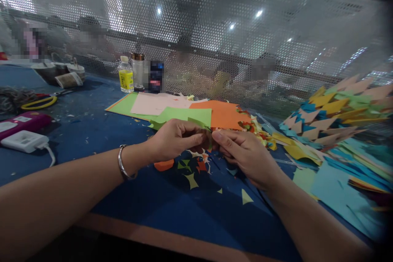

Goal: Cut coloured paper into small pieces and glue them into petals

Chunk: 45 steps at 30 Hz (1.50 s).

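My left hand [181,137] and my right hand [245,153] meet over the middle of the blue table, thumbs pressed against curled fingers. A small, dark greenish piece shows between the fingertips, but I cannot make out its kind. Just behind my left hand lies a green paper sheet [192,114]. Beside it, beyond my right hand, is an orange sheet [225,114] with cut edges. Below my hands the tabletop carries scattered paper scraps, among them a pale green one [191,180], a yellowish one [246,197] and an orange one [164,165].
A yellow-labelled bottle [125,77] and a clear jar [138,74] stand behind. At right are a folded-paper stack [322,116] and blue sheets [334,196]. A white adapter [24,141], magenta power strip [33,120] and yellow-handled tool [39,102] lie left. Perforated screen [196,20] at back.
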Each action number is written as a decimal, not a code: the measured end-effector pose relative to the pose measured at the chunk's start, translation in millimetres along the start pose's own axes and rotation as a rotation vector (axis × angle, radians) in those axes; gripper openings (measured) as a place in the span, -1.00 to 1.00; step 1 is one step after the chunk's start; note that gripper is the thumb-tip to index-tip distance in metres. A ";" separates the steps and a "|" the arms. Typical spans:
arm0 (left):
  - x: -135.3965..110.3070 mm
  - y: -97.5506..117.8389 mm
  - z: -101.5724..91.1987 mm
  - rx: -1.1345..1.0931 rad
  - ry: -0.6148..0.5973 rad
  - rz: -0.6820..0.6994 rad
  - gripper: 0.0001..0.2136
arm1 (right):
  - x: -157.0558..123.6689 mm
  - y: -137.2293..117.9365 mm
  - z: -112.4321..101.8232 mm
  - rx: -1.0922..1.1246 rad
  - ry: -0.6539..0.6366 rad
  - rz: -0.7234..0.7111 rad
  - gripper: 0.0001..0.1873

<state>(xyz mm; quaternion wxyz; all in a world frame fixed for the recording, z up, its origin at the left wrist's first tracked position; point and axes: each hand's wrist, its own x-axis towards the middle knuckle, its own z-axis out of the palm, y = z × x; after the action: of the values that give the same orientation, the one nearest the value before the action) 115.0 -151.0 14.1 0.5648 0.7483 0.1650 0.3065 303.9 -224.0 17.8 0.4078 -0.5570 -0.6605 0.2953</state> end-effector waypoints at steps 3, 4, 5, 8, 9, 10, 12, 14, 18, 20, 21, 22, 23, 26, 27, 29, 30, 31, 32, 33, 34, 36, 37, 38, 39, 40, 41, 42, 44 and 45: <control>-0.1 1.0 0.6 -0.019 0.003 0.002 -0.83 | -0.1 1.0 0.1 0.007 -0.005 0.010 -0.50; -0.1 1.0 0.7 -0.025 0.005 0.004 -0.83 | -0.1 1.6 0.1 0.010 -0.005 0.012 -0.51; -0.1 0.9 0.9 -0.027 0.009 0.004 -0.83 | -0.1 2.3 0.1 0.013 -0.005 0.012 -0.51; -0.2 0.4 0.9 -0.024 0.008 0.005 -0.83 | 0.0 3.1 -0.3 0.006 -0.009 0.004 -0.51; -0.2 0.2 0.8 -0.023 0.004 0.007 -0.82 | 0.0 2.9 -0.5 0.000 -0.017 0.000 -0.51; -0.2 0.1 0.5 -0.022 0.000 0.011 -0.82 | 0.0 2.5 -0.8 -0.006 -0.022 -0.005 -0.51; -0.3 -0.1 -0.2 -0.018 -0.007 0.020 -0.82 | 0.0 1.6 -1.2 -0.014 -0.025 -0.012 -0.51; -0.4 -0.3 -0.9 -0.008 -0.011 0.023 -0.83 | 0.1 0.8 -1.5 -0.015 -0.020 -0.019 -0.52; -0.7 -0.8 -1.4 0.001 -0.010 0.026 -0.81 | 0.1 0.3 -1.4 -0.013 -0.029 -0.027 -0.52; -0.8 -0.8 -1.1 -0.003 -0.006 0.028 -0.81 | 0.0 1.0 -1.1 -0.004 -0.021 -0.023 -0.52; -0.9 -0.7 -0.9 -0.004 -0.003 0.026 -0.82 | -0.1 1.6 -0.9 0.005 -0.015 -0.019 -0.52; -1.0 -0.5 -0.7 -0.003 0.000 0.023 -0.82 | -0.2 2.3 -0.8 0.013 -0.010 -0.013 -0.52; -1.1 -0.3 -0.7 -0.004 0.001 0.021 -0.82 | -0.4 3.0 -0.7 0.023 -0.009 -0.003 -0.52; -1.4 -0.1 -1.6 -0.009 -0.017 0.029 -0.82 | -1.0 4.1 -0.3 0.067 -0.016 0.039 -0.52; -1.5 -0.1 -2.3 -0.009 -0.028 0.040 -0.82 | -1.2 3.9 -0.1 0.088 -0.021 0.053 -0.52; -1.7 -0.1 -3.8 -0.002 -0.046 0.060 -0.81 | -1.5 2.9 0.2 0.124 -0.036 0.072 -0.52; -1.8 -0.2 -4.4 0.004 -0.048 0.064 -0.80 | -1.6 2.2 0.3 0.134 -0.042 0.076 -0.52; -1.9 -0.2 -4.9 0.008 -0.049 0.066 -0.80 | -1.7 1.6 0.3 0.137 -0.046 0.076 -0.52; -2.0 -0.2 -5.2 0.011 -0.048 0.066 -0.80 | -1.8 1.0 0.2 0.136 -0.047 0.075 -0.51; -2.0 -0.3 -5.4 0.015 -0.047 0.064 -0.79 | -1.9 0.6 0.0 0.132 -0.047 0.073 -0.51; -2.0 -0.4 -5.3 0.018 -0.046 0.064 -0.79 | -1.9 0.4 -0.1 0.128 -0.046 0.071 -0.51; -1.8 -0.5 -4.9 0.016 -0.048 0.069 -0.79 | -2.1 0.2 -0.6 0.121 -0.046 0.072 -0.51; -1.7 -0.4 -4.7 0.012 -0.047 0.068 -0.79 | -2.2 0.0 -0.7 0.117 -0.046 0.073 -0.51; -1.5 -0.2 -4.4 0.007 -0.047 0.067 -0.79 | -2.3 -0.2 -0.9 0.113 -0.047 0.073 -0.50; -1.4 0.2 -4.2 0.001 -0.046 0.064 -0.80 | -2.3 -0.5 -1.1 0.107 -0.047 0.070 -0.49; -1.2 0.8 -4.0 -0.004 -0.045 0.061 -0.80 | -2.4 -0.8 -1.2 0.099 -0.045 0.064 -0.49; -1.2 1.6 -3.8 -0.006 -0.047 0.057 -0.80 | -2.4 -1.1 -1.4 0.092 -0.041 0.056 -0.48; -1.2 2.5 -3.6 -0.009 -0.048 0.054 -0.80 | -2.3 -1.5 -1.6 0.084 -0.036 0.048 -0.47; -1.4 4.1 -3.2 -0.017 -0.048 0.046 -0.78 | -2.3 -2.1 -2.2 0.063 -0.027 0.034 -0.47; -1.6 4.8 -3.0 -0.024 -0.048 0.044 -0.78 | -2.2 -2.4 -2.4 0.054 -0.024 0.029 -0.47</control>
<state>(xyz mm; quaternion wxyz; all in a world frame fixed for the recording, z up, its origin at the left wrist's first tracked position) 111.4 -151.2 18.7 0.5707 0.7519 0.1311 0.3027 304.9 -226.8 20.6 0.4103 -0.5516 -0.6492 0.3255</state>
